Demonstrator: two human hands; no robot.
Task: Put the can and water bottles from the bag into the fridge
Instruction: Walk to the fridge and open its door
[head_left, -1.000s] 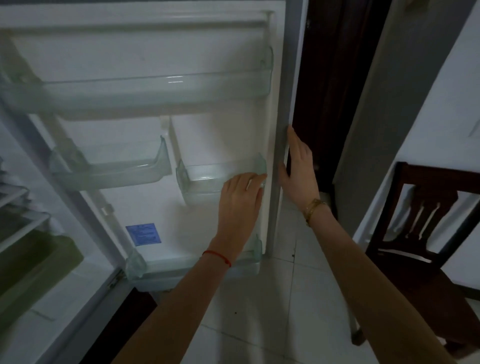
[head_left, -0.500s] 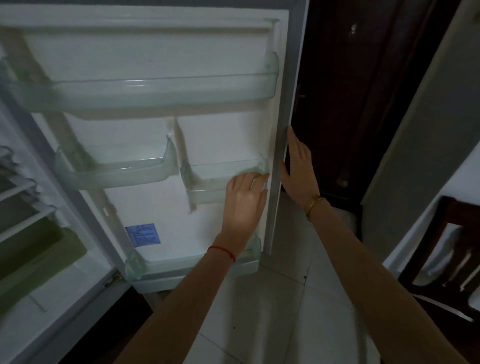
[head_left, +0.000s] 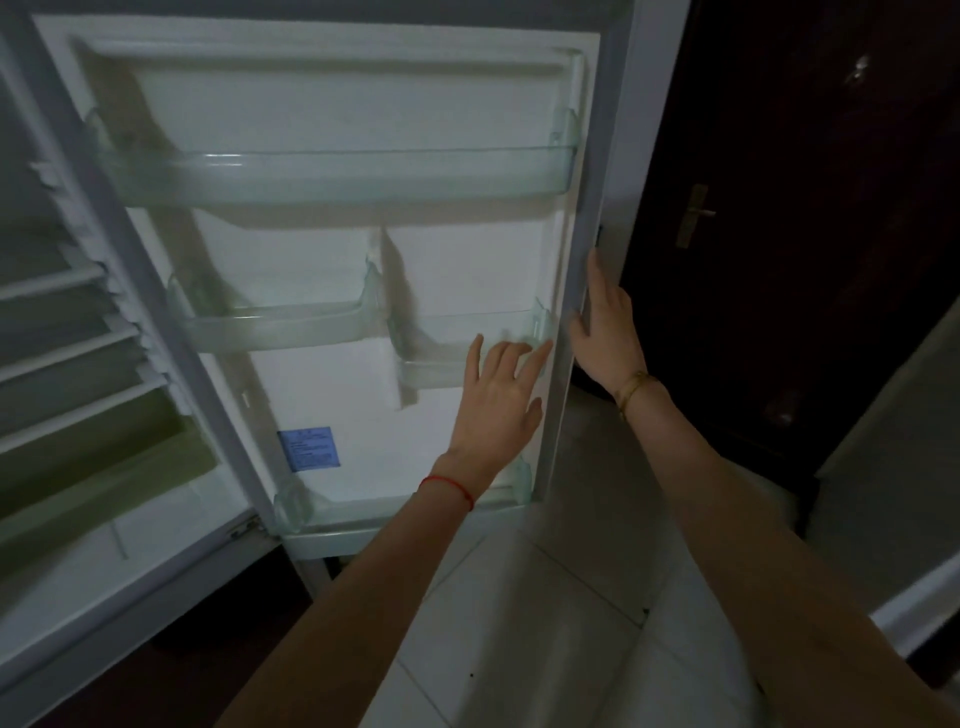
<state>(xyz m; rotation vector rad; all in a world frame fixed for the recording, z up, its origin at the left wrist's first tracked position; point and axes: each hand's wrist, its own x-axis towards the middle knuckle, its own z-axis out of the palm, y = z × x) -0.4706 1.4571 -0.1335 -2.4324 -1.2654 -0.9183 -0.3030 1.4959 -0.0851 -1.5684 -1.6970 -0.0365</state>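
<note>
The fridge door stands wide open in front of me, its clear door bins holding nothing. My left hand lies flat against the inner side of the door, fingers spread over the small right-hand bin. My right hand rests open along the door's outer edge, thumb on the inner rim. The fridge's inside shows at the left with white wire shelves. No bag, can or water bottle is in view.
A dark wooden door with a brass handle stands just behind the fridge door. White floor tiles lie below. A pale wall or cabinet side is at the right.
The view has swung left and up; the wooden chair at the right has left the frame. My left hand's fingers have spread apart. Both hands stay on the fridge door.
</note>
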